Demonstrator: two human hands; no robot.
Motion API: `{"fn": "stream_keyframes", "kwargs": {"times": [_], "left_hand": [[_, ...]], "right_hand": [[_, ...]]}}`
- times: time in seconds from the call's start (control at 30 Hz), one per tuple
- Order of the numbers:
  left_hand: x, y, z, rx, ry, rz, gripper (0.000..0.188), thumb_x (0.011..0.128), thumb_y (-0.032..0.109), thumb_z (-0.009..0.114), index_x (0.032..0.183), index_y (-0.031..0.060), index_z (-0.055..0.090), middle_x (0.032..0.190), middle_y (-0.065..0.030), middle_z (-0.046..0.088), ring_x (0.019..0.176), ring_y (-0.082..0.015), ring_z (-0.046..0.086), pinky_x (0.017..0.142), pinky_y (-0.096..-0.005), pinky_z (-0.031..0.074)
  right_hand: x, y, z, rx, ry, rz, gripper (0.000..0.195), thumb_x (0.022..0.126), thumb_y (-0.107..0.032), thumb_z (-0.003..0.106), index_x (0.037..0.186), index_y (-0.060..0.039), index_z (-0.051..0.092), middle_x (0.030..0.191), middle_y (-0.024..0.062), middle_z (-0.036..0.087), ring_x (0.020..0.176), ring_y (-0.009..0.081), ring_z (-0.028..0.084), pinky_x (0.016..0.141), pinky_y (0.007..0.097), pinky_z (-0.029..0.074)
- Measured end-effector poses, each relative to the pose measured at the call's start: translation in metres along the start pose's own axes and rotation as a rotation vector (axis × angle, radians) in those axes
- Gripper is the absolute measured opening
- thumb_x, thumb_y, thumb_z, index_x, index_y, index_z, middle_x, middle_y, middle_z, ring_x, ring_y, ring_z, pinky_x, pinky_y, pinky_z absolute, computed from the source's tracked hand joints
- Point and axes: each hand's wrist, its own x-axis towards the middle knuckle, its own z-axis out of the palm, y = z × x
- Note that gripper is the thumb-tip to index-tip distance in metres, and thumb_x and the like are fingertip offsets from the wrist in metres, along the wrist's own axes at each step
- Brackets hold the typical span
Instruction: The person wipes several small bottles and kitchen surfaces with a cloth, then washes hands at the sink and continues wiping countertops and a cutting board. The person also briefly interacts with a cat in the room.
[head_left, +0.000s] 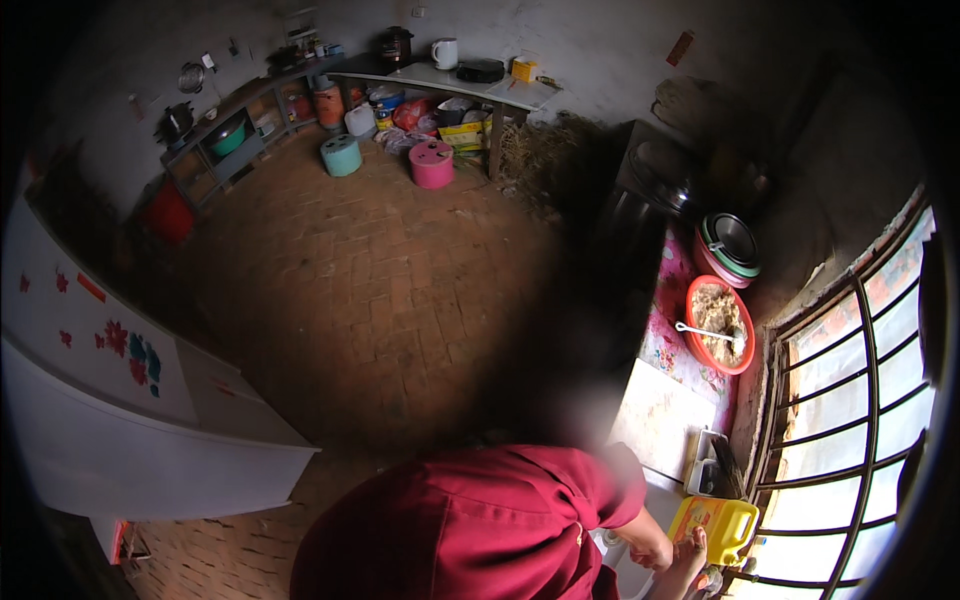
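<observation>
At the lower right, my left hand (654, 556) reaches out of a short dark red sleeve, its fingers curled against my right hand. My right hand (691, 555) comes up from the bottom edge, with a fingertip raised. Whether either hand holds something is hidden. Both are over a pale basin (634, 576), beside a yellow plastic jug (731, 531) with a handle. Further up the counter, an orange-red bowl (691, 341) holds a beige, lumpy mass and a white-handled spoon (701, 330).
A white board or sheet (664, 412) lies near a utensil tray (703, 457). Stacked basins (724, 251) stand beyond the bowl. A barred window (840, 420) is at right, a white cabinet (150, 442) at left. Teal (341, 157) and pink (431, 166) stools stand on the brick floor.
</observation>
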Motion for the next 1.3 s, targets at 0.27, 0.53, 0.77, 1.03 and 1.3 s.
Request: {"fn": "stream_keyframes", "kwargs": {"times": [0.27, 0.53, 0.77, 1.03, 1.3], "left_hand": [[0.001, -0.018, 0.026, 0.057, -0.024, -0.015, 0.028, 0.073, 0.023, 0.07, 0.089, 0.0094, 0.052, 0.071, -0.0058, 0.053, 0.062, -0.0184, 0.049, 0.056, -0.0301, 0.038], [0.002, -0.007, 0.044, 0.095, -0.02, 0.033, 0.039, 0.071, 0.025, 0.072, 0.099, 0.0066, 0.052, 0.078, -0.0112, 0.057, 0.071, -0.0238, 0.054, 0.063, -0.0348, 0.041], [-0.068, -0.046, 0.024, 0.103, 0.184, -0.022, 0.049, 0.069, 0.026, 0.073, 0.107, 0.0041, 0.051, 0.085, -0.0159, 0.061, 0.079, -0.0286, 0.058, 0.07, -0.0389, 0.045], [-0.249, -0.16, -0.061, 0.006, 0.633, -0.271, 0.062, 0.067, 0.028, 0.075, 0.117, 0.0013, 0.051, 0.093, -0.0213, 0.065, 0.088, -0.034, 0.062, 0.077, -0.0436, 0.049], [-0.556, -0.269, -0.187, -1.066, 0.671, -0.353, 0.03, 0.082, 0.031, 0.061, 0.103, 0.01, 0.054, 0.059, 0.0024, 0.047, 0.038, -0.0056, 0.036, 0.035, -0.0215, 0.028]], "right_hand": [[0.063, 0.083, -0.004, -0.137, 0.317, -0.056, 0.015, 0.089, -0.011, 0.044, 0.076, -0.0097, 0.051, 0.056, -0.0047, 0.04, 0.044, 0.0081, 0.037, 0.04, 0.0238, 0.029], [0.091, 0.174, -0.037, -0.358, 0.687, -0.072, 0.016, 0.084, -0.009, 0.044, 0.085, 0.0009, 0.057, 0.075, 0.0084, 0.056, 0.059, 0.0182, 0.05, 0.05, 0.0369, 0.042], [0.061, 0.175, 0.042, -0.341, 0.37, -0.02, 0.022, 0.088, -0.003, 0.043, 0.109, 0.0007, 0.047, 0.084, 0.0103, 0.056, 0.068, 0.0179, 0.057, 0.057, 0.0303, 0.049], [0.114, 0.216, 0.278, -0.278, -0.047, 0.012, 0.037, 0.092, -0.005, 0.046, 0.128, -0.0078, 0.041, 0.099, 0.0099, 0.057, 0.082, 0.0184, 0.057, 0.071, 0.031, 0.051], [0.082, 0.229, 0.649, -0.024, -1.016, 0.299, 0.058, 0.094, -0.036, 0.057, 0.143, -0.0142, 0.034, 0.13, 0.0109, 0.049, 0.107, 0.0217, 0.054, 0.087, 0.0351, 0.047]]}}
